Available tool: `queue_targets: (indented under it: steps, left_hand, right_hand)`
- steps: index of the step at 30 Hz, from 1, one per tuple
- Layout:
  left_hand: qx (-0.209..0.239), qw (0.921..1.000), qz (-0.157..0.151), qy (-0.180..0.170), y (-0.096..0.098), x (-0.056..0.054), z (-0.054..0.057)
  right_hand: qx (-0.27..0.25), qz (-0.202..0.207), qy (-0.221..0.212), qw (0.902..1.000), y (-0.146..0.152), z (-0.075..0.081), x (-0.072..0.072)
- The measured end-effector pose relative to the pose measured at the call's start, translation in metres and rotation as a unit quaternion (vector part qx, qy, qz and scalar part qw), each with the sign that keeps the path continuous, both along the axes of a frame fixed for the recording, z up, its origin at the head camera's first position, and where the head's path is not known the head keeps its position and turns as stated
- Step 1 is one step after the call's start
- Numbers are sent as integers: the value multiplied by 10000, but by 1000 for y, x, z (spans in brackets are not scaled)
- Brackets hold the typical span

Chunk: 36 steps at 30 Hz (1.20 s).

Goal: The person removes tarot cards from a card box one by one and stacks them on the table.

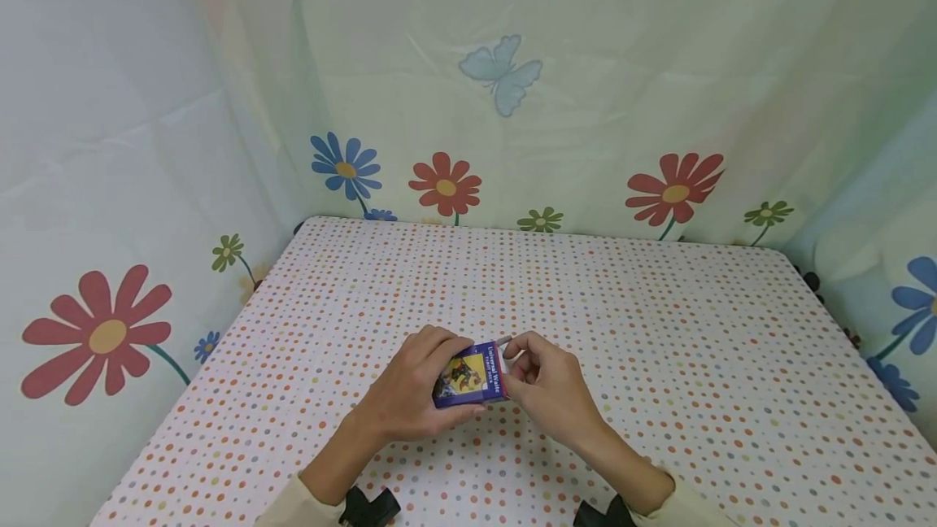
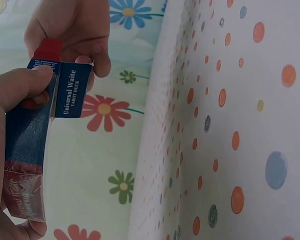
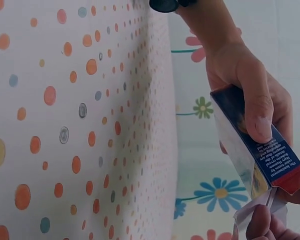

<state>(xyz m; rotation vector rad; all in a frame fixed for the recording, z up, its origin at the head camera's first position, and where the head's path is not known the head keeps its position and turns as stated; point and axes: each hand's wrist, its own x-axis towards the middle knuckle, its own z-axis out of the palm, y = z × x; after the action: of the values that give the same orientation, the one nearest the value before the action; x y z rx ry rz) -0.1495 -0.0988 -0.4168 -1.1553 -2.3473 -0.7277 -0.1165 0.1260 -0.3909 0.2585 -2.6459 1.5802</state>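
Observation:
A blue tarot deck box [image 1: 468,374] with a yellow picture and "Universal Waite" lettering is held above the table. My left hand [image 1: 413,385] grips it along its long edges, thumb on one side and fingers on the other. The box's end is open. Its lettered top flap [image 2: 70,90] stands out from the body, and a red side flap [image 2: 49,49] sticks up beside it. At that end, the curled fingers of my right hand [image 1: 549,385] pinch the flap, whose white inner side [image 3: 245,217] shows in the right wrist view. The box's contents cannot be made out.
Under both hands lies a table [image 1: 659,332] covered with a white, dotted cloth. A flowered curtain [image 1: 586,104] hangs behind it and along both sides. Black straps [image 1: 369,507] circle the wrists over light sleeves.

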Motion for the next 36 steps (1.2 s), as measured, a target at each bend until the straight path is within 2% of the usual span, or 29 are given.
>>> queue_targets:
  steps: [16,28,36]
  left_hand:
    - [169,9998,-76,-105,-1,0,1]
    - [242,9996,-162,-55,0,-1,2]
    - [239,9996,-110,-97,-1,0,4]
  right_hand:
    - [17,-46,-99,9999,-2,4,0]
    - [130,295,-197,9993,5,9,-3]
    - [54,339,-306,9989,7,11,-6]
